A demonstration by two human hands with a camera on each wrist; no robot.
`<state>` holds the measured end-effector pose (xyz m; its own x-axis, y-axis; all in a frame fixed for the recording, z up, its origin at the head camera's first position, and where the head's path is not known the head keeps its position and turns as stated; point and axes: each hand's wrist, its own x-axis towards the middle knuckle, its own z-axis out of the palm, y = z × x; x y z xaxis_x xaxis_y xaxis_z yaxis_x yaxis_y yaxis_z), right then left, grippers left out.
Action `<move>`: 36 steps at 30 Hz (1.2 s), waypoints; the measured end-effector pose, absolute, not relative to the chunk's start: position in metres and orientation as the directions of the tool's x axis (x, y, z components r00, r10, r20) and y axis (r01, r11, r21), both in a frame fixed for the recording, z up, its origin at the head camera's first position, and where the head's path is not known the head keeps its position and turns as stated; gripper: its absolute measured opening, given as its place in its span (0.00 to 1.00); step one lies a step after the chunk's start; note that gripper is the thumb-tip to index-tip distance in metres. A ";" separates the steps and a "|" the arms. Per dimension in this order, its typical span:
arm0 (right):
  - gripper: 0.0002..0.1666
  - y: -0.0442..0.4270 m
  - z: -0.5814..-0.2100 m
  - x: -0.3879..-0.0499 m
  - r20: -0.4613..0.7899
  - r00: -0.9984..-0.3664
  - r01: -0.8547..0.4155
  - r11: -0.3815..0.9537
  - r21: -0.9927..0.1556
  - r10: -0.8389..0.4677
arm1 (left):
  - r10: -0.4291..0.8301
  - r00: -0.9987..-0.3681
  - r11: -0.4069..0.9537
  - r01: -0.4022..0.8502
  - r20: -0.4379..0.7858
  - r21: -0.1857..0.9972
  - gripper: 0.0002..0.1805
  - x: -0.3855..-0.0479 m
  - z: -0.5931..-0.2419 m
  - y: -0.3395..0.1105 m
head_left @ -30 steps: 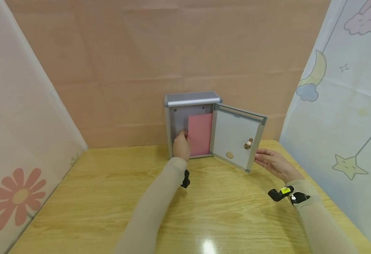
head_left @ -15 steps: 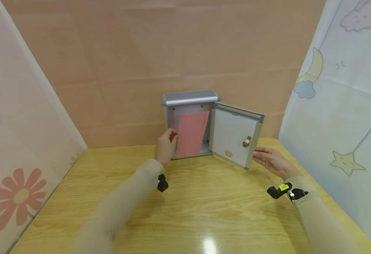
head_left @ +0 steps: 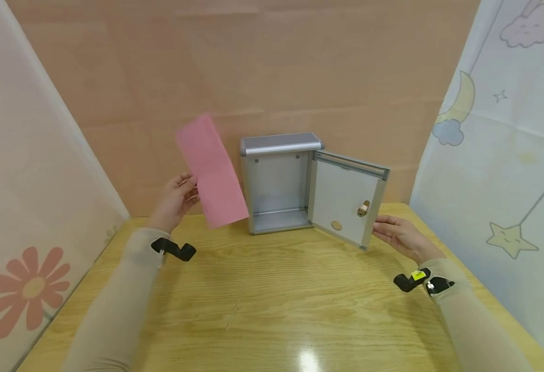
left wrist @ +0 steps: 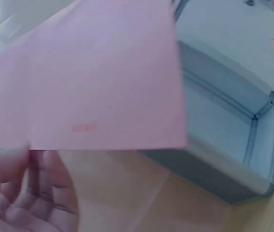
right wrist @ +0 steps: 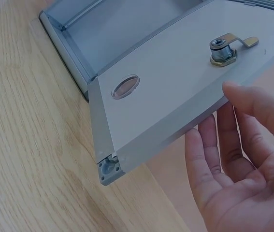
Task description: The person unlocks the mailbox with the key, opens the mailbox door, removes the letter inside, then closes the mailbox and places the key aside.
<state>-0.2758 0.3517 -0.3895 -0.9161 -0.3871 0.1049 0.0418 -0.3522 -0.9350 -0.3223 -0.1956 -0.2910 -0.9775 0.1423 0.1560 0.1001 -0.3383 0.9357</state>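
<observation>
My left hand (head_left: 173, 200) pinches a pink envelope (head_left: 213, 173) by its long left edge, raised and tilted in front of the back wall. Small red print shows near that edge in the left wrist view. To its right stands a silver-grey metal mailbox (head_left: 282, 142) with a bare inside. Its door (head_left: 339, 199) hangs wide to the right, inner face toward me. My right hand (head_left: 401, 237) holds the door's free edge, thumb on the inner side and fingers behind. A cam lock (right wrist: 223, 52) sticks out of the door near the thumb.
The mailbox stands at the back of a wooden table (head_left: 272, 299). A plain orange-brown cloth (head_left: 272, 67) hangs behind it. Patterned panels border both sides, with a flower (head_left: 30, 289) on the left and a star (head_left: 512, 240) on the right.
My left hand has drawn the pink envelope out of the mailbox and carried it left and upward. The door and my right hand stay nearly still.
</observation>
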 end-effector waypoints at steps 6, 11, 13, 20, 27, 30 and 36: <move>0.21 0.354 -0.392 -0.275 0.109 -0.908 0.049 -0.360 -0.932 -0.404 | 0.272 -0.950 -0.259 -0.227 -0.155 0.939 0.10 -0.330 -0.313 -0.228; 0.21 0.353 -0.392 -0.275 0.115 -0.905 0.051 -0.373 -0.926 -0.409 | 0.203 -0.920 -0.130 -0.366 -0.336 0.922 0.07 -0.334 -0.344 -0.239; 0.21 0.352 -0.392 -0.274 0.110 -0.905 0.059 -0.377 -0.924 -0.411 | 0.149 -0.914 -0.069 -0.390 -0.377 0.918 0.04 -0.335 -0.358 -0.241; 0.20 0.351 -0.390 -0.274 0.099 -0.907 0.072 -0.382 -0.922 -0.410 | 0.046 -0.909 0.090 -0.408 -0.414 0.908 0.11 -0.338 -0.400 -0.235; 0.17 0.361 -0.399 -0.284 0.117 -0.899 0.055 -0.375 -0.925 -0.422 | -0.002 -0.899 0.214 -0.429 -0.439 0.878 0.11 -0.343 -0.417 -0.222; 0.19 0.351 -0.388 -0.273 0.096 -0.914 0.059 -0.364 -0.929 -0.394 | -0.012 -0.903 0.267 -0.418 -0.430 0.869 0.10 -0.343 -0.420 -0.219; 0.20 0.352 -0.388 -0.273 0.090 -0.916 0.063 -0.361 -0.930 -0.390 | -0.059 -0.912 0.299 -0.404 -0.406 0.864 0.13 -0.345 -0.426 -0.215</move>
